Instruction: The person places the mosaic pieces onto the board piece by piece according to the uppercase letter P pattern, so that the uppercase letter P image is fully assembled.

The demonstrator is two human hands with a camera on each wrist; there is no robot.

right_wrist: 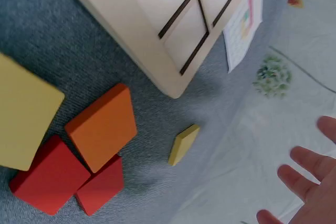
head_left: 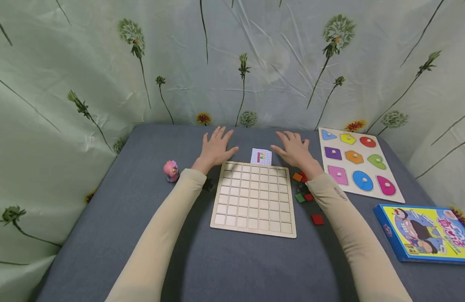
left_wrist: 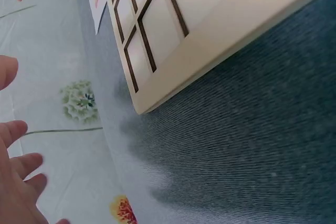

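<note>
My left hand [head_left: 215,149] hovers beyond the far left corner of a wooden grid board [head_left: 291,218], fingers spread and holding nothing. Past the far right corner, my right hand [head_left: 295,152] is likewise spread with nothing in it. Between the two hands a small paper card [head_left: 261,156] with a coloured block pattern lies at the board's far edge. Under and beside my right forearm are loose square tiles: an orange tile [right_wrist: 104,128], a red tile [right_wrist: 51,176], a yellow tile [right_wrist: 23,114] and a green tile [head_left: 300,198]. A separate red tile [head_left: 317,219] lies nearer.
A pink toy figure [head_left: 171,171] stands left of the board. Dark pieces [head_left: 208,185] lie partly hidden by my left forearm. To the right are a shape puzzle board [head_left: 362,161] and a blue-yellow box [head_left: 424,235]. A floral curtain [head_left: 232,63] hangs behind the table.
</note>
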